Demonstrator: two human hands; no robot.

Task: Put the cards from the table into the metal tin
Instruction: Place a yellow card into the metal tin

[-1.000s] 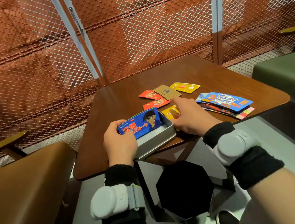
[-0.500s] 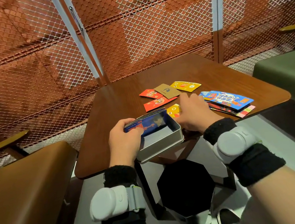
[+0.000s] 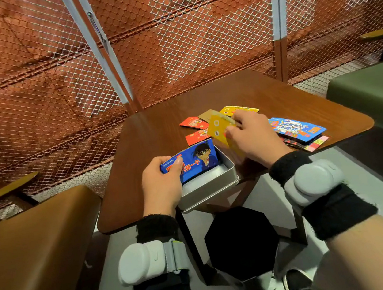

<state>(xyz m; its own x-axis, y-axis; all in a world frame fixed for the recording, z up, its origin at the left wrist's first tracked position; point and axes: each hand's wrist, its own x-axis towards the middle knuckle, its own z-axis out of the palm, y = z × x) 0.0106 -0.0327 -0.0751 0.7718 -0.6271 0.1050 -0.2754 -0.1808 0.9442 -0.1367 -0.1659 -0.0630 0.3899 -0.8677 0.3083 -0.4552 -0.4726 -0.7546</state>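
The open metal tin (image 3: 212,188) sits at the near edge of the wooden table (image 3: 159,134). My left hand (image 3: 163,185) grips a blue card with a cartoon figure (image 3: 195,160), which stands tilted at the front of a stack inside the tin. My right hand (image 3: 252,136) holds a yellow card (image 3: 217,129) lifted off the table, just right of the tin. Red cards (image 3: 193,123) (image 3: 196,136), a brown card (image 3: 207,114) and another yellow card (image 3: 238,108) lie flat beyond. A pile topped by a blue card (image 3: 296,129) rests to the right.
A brown padded seat (image 3: 28,253) is at the left and a green seat (image 3: 373,94) at the right. Orange mesh fencing (image 3: 170,37) rises behind the table. A black octagonal table base (image 3: 242,243) lies on the floor between my arms.
My right hand has picked the yellow card up off the table and raised it. The blue card stack in my left hand has tipped back up, its face showing again.
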